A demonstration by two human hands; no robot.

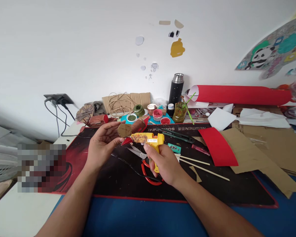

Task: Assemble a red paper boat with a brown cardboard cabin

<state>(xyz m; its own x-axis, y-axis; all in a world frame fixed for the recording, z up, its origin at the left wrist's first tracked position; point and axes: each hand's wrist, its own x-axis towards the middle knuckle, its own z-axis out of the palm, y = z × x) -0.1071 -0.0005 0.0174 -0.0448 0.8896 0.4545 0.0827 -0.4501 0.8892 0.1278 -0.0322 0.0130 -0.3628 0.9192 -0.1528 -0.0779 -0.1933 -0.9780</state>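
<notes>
My left hand [102,140] pinches a small roundish cardboard piece [124,130] between thumb and fingers. My right hand [164,161] is wrapped round the handle of a yellow hot glue gun [144,138]. Its nozzle points left, right at the cardboard piece's edge; whether they touch I cannot tell. Just behind the cardboard piece is a brown tube [138,125] with red pointed parts; whether the two are joined is unclear. Red-handled scissors [150,174] lie under the glue gun, partly hidden by my right hand.
A black mat [199,191] covers the desk, with wooden sticks [204,169], a dark green cutter [177,135] and red corrugated paper [218,146] on it. Paint pots [157,114], a thermos [176,89] and twine [122,103] stand behind. Cardboard [249,148] lies right.
</notes>
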